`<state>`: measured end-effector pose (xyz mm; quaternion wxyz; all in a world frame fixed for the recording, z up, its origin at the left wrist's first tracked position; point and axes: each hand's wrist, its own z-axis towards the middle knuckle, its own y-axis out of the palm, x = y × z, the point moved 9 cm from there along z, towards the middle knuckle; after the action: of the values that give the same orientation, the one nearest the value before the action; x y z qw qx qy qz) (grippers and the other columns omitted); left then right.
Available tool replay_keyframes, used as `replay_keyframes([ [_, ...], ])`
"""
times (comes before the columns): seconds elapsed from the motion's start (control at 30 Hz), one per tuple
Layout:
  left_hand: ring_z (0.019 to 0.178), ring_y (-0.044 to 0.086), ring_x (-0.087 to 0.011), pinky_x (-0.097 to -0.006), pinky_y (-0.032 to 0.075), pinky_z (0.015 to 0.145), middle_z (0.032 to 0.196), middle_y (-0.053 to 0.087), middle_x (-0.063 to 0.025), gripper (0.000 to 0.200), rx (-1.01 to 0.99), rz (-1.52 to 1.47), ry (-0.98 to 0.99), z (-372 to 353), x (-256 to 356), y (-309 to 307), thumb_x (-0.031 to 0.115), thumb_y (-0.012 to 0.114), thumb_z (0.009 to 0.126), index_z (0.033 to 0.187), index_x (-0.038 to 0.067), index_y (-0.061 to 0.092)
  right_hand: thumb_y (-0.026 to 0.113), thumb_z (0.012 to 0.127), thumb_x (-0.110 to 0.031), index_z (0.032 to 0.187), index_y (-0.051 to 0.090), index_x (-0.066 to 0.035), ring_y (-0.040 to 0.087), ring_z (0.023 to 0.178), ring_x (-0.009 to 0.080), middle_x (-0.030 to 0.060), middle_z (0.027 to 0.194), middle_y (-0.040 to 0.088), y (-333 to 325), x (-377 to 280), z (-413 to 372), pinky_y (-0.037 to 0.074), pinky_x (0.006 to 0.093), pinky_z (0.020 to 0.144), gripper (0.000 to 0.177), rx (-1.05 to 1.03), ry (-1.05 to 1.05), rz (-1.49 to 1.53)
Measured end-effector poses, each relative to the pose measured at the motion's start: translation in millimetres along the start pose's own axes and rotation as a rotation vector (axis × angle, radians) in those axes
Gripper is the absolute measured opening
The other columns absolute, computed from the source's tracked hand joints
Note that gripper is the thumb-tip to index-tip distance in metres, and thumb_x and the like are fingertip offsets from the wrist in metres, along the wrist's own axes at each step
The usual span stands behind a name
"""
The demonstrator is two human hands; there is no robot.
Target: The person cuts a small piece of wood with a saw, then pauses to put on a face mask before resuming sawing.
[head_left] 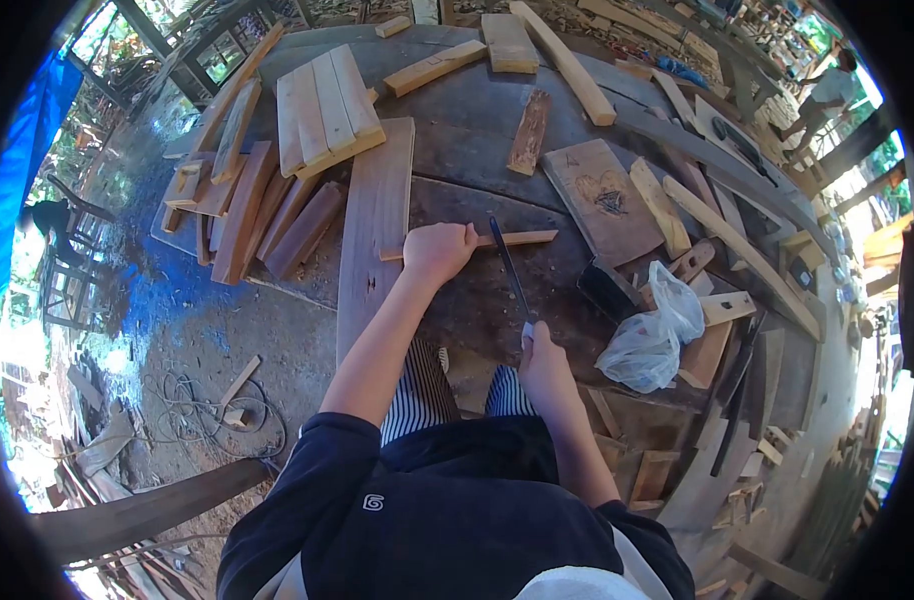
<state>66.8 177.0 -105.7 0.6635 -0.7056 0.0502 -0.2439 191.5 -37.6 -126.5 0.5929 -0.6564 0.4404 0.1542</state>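
My left hand [440, 252] is closed around a thin wooden strip [532, 238], pressing it down near the edge of a long plank [377, 200]. The strip's right end sticks out over the dark tabletop. My right hand [550, 372] is wrapped around the pale handle of a long, narrow dark file [512, 272]. Its blade points away from me and crosses the strip just right of my left fist. Whether the blade touches the strip is hard to tell.
A board of joined strips [327, 112] lies at the back left, beside stacked wood pieces [245, 215]. On the right are a square wooden block [605, 200], a clear plastic bag [652, 330] and several long battens. A person [829, 100] stands far right. Cable [212, 410] coils on the floor.
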Motion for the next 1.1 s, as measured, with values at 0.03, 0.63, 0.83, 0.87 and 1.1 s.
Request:
replay_keyframes([
  [0.03, 0.073, 0.070, -0.0353, -0.0486, 0.054, 0.069, 0.078, 0.071, -0.0165, 0.050, -0.018, 0.012, 0.013, -3, 2, 1, 0.039, 0.040, 0.098, 0.079, 0.006, 0.073, 0.044, 0.102, -0.018, 0.106, 0.045, -0.002, 0.060, 0.088, 0.0535, 0.0352, 0.087, 0.062, 2, -1, 3, 0.047, 0.0589, 0.074, 0.016, -0.007, 0.006, 0.002],
  [0.63, 0.071, 0.069, -0.0361, -0.0498, 0.053, 0.066, 0.074, 0.070, -0.0158, 0.049, 0.025, -0.045, 0.053, -19, 23, 8, 0.040, 0.041, 0.098, 0.075, 0.008, 0.070, 0.041, 0.103, -0.022, 0.106, 0.043, -0.004, 0.060, 0.090, 0.0537, 0.0333, 0.091, 0.064, 3, -28, 46, 0.047, 0.0583, 0.074, 0.018, 0.036, 0.010, -0.078],
  [0.83, 0.069, 0.068, -0.0372, -0.0505, 0.053, 0.065, 0.073, 0.069, -0.0162, 0.049, 0.134, -0.026, 0.034, -6, 9, 0, 0.039, 0.041, 0.098, 0.073, 0.008, 0.069, 0.040, 0.103, -0.020, 0.108, 0.043, -0.004, 0.061, 0.089, 0.0529, 0.0332, 0.090, 0.064, 7, -33, 53, 0.048, 0.0577, 0.074, 0.016, 0.006, -0.028, -0.072],
  [0.87, 0.069, 0.068, -0.0372, -0.0505, 0.053, 0.065, 0.073, 0.069, -0.0162, 0.049, 0.119, -0.030, 0.032, -4, 5, 1, 0.039, 0.041, 0.098, 0.073, 0.008, 0.069, 0.040, 0.103, -0.019, 0.108, 0.043, -0.004, 0.061, 0.090, 0.0529, 0.0335, 0.090, 0.064, 6, -30, 40, 0.048, 0.0573, 0.074, 0.016, 0.003, -0.028, -0.084],
  [1.1, 0.067, 0.067, -0.0372, -0.0504, 0.053, 0.064, 0.071, 0.068, -0.0166, 0.048, 0.105, 0.008, 0.061, -5, 5, -1, 0.039, 0.041, 0.098, 0.073, 0.009, 0.070, 0.041, 0.101, -0.018, 0.111, 0.042, -0.003, 0.062, 0.090, 0.0531, 0.0348, 0.091, 0.064, -2, -12, -3, 0.048, 0.0601, 0.076, 0.018, -0.076, 0.037, -0.116],
])
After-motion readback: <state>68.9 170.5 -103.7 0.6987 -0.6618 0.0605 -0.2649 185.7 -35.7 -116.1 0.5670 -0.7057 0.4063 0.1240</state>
